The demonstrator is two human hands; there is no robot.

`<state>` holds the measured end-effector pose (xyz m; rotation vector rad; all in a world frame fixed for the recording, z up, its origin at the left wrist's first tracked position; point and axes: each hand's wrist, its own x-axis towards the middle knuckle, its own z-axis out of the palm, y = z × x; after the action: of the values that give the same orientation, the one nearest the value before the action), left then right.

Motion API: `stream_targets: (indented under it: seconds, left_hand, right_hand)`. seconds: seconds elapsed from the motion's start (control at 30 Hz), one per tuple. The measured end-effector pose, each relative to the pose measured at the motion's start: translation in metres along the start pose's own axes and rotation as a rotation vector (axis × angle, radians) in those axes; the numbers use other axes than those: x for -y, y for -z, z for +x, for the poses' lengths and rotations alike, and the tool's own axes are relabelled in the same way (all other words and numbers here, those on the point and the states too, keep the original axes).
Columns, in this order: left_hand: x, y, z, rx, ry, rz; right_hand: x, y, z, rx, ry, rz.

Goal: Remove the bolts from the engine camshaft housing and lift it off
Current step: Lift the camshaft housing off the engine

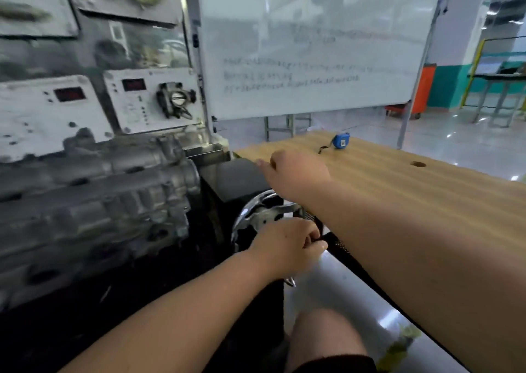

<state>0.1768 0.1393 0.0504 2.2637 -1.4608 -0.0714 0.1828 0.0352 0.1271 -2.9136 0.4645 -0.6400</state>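
Left hand grip: the left hand (287,247) is curled round the near rim of a chrome handwheel (263,216) on the engine stand; what its fingertips pinch is blurred.
Right hand grip: the right hand (296,173) reaches across to the top of the black box (242,177) behind the wheel; its fingers are turned away, so I cannot tell whether it is grasping anything.
Camshaft housing: the grey cast housing (94,190) sits on the engine to the left of the wheel, neither hand on it.
Tools: no wrench shows; a blue tape measure (340,140) lies far out on the wooden table (427,201).
Risk, crossed arms: turning the wheel could trap the left knuckles under the right forearm.
Risk, engine: if the wheel rotates the stand, the engine may tip suddenly.
Risk, sight: the view is smeared, so bolt positions cannot be told.
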Motion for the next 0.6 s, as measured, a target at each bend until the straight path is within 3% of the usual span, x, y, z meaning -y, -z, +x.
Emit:
stream_targets:
  seconds: [0.2, 0.37, 0.47, 0.6]
  left_hand:
    - [0.054, 0.109, -0.068, -0.179, 0.038, 0.021]
    - [0.109, 0.211, -0.143, -0.363, 0.271, 0.183]
    - [0.143, 0.265, -0.202, -0.58, 0.422, 0.279]
    - [0.188, 0.313, -0.272, -0.868, 0.619, 0.316]
  right_hand:
    - [0.115, -0.01, 0.053, -0.038, 0.197, 0.33]
    - [0.149, -0.043, 0.079, -0.01, 0.027, 0.603]
    - [0.148, -0.066, 0.081, 0.095, -0.153, 0.862]
    - [0.156, -0.077, 0.072, 0.041, -0.334, 1.174]
